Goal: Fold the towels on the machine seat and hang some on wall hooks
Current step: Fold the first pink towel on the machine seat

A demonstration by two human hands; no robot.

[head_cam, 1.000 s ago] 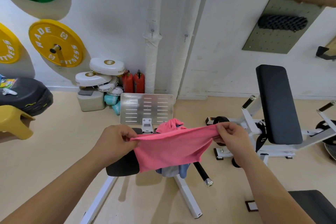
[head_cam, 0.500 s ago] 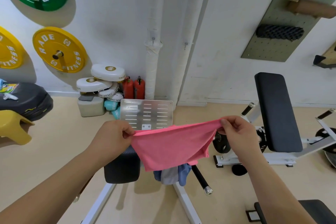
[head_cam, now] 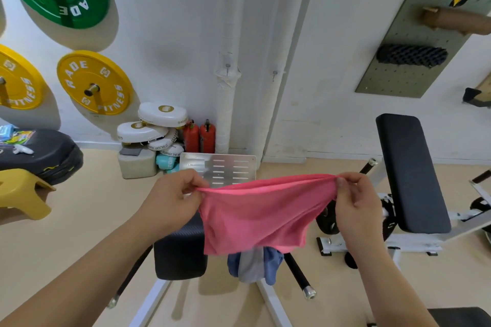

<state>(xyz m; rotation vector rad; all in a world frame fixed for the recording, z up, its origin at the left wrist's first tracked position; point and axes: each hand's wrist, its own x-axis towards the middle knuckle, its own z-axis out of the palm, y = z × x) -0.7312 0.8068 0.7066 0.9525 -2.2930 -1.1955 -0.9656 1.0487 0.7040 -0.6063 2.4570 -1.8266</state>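
White wall is faced. The thin pink cloth towel [head_cam: 260,215] is pinched taut between left hand [head_cam: 172,199] and right hand [head_cam: 356,202], now lifted higher above the black padded seat [head_cam: 180,255] below the grip; hanging is judged next.

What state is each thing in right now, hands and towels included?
pink towel, held up, stretched between both hands, lower part hanging loose.
left hand, pinches the towel's left top corner.
right hand, pinches its right top corner.
machine seat, partly covered by a towel heap.
blue and grey towels, unfolded, drooping over the seat's edge.
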